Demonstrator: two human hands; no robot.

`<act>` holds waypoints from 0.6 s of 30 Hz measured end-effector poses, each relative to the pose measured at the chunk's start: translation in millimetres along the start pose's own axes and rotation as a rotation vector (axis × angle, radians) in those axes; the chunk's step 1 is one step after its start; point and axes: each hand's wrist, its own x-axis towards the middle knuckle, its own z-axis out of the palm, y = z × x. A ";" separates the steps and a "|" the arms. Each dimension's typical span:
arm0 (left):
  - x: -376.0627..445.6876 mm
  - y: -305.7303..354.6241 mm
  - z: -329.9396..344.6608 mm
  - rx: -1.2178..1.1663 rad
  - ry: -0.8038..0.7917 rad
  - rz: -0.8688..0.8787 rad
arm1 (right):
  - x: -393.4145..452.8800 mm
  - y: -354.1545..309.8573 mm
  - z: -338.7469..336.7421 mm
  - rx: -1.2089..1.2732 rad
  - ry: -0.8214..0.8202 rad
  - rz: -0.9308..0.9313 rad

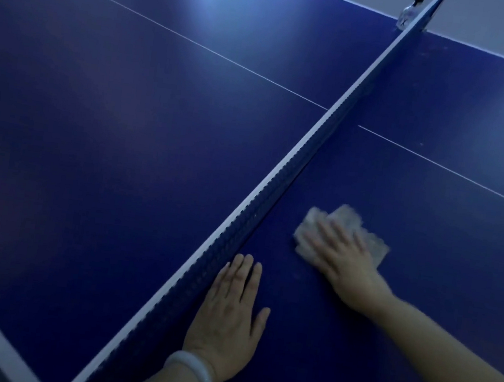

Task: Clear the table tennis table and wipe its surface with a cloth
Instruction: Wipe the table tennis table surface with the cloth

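Left hand [227,319] flat on bench [106,139] beside net [278,175], fingers straight; right hand [344,257] blurred, fingers spread, pressing cloth [370,235], partly hidden.

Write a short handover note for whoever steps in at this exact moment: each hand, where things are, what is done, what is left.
Left hand: flat on the table, beside the net, holding nothing.
Right hand: fingers straight, pressing the cloth on the surface right of the net.
Done: nothing loose lies on the visible table.
Left: wiping is under way; which areas are already wiped cannot be told, so cover both halves.
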 end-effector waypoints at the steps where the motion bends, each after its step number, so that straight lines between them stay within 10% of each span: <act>1: -0.2 0.4 0.4 0.005 0.000 -0.002 | 10.0 16.2 -4.5 -0.035 0.012 0.147; 5: -1.5 3.1 -6.6 0.048 -0.015 -0.003 | 65.2 42.7 -37.1 0.236 0.026 0.617; 13: -2.8 0.2 -2.2 0.029 0.007 0.007 | -0.4 -71.6 18.1 0.103 0.077 -0.028; 18: -2.2 -0.9 -1.2 0.054 0.010 0.022 | -61.8 -6.5 22.8 0.026 0.071 0.367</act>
